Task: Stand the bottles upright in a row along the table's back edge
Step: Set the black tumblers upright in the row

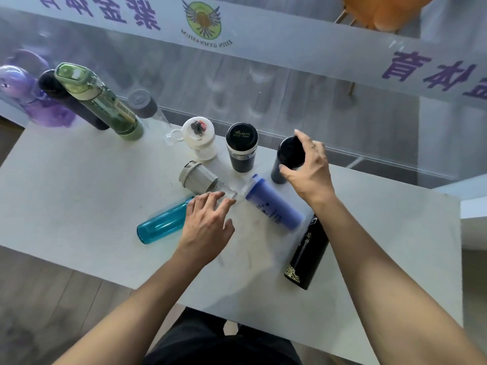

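Observation:
Several bottles stand along the back edge of the white table [79,196]: a purple one [18,85], a dark one [66,101], a green one [105,104], a clear grey-capped one [145,105], a white one [201,138] and a black-lidded flask [242,147]. My right hand [309,167] grips the top of a dark bottle [286,159], which stands upright. My left hand [207,225] hovers with fingers apart over a lying clear bottle with a grey cap [200,179]. A teal bottle [163,223], a blue cup [274,204] and a black flask [307,255] lie flat.
A glass wall with a printed banner [263,40] runs right behind the table's back edge. Wooden floor [39,285] shows at the lower left. The table's near edge runs diagonally above my lap.

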A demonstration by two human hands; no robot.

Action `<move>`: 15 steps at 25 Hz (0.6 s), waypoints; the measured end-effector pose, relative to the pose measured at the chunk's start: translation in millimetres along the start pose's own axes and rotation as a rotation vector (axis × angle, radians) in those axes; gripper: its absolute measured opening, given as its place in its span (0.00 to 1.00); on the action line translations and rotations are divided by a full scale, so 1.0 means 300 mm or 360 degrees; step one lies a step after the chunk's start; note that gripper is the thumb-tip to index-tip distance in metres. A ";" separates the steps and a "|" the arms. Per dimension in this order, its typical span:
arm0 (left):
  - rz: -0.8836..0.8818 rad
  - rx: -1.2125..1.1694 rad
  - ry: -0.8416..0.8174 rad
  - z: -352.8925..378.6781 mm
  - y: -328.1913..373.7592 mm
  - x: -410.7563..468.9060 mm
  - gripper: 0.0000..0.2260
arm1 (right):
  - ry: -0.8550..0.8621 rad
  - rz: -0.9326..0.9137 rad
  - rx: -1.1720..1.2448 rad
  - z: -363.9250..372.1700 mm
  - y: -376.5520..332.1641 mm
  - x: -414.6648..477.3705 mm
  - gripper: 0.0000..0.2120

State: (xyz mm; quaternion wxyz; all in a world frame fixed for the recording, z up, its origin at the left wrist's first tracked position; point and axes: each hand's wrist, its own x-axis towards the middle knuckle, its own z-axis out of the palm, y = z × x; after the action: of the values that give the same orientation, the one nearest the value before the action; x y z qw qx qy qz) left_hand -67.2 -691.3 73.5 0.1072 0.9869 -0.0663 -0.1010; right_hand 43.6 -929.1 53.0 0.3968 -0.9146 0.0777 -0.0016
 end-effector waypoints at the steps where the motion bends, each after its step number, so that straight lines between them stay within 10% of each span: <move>1: 0.0005 0.0000 0.0001 -0.001 -0.005 0.002 0.20 | -0.0002 0.0000 0.0004 -0.001 -0.002 0.000 0.41; 15: 0.0161 -0.0013 -0.0015 -0.012 -0.016 0.024 0.20 | 0.0051 0.0144 -0.0038 -0.050 0.023 -0.093 0.50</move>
State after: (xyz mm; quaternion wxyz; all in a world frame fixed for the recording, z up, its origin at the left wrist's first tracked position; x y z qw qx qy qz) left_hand -58.9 -687.0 74.4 0.1160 0.9813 -0.1162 -0.1004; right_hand 14.1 -940.7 60.1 0.3841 -0.9147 0.1253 0.0026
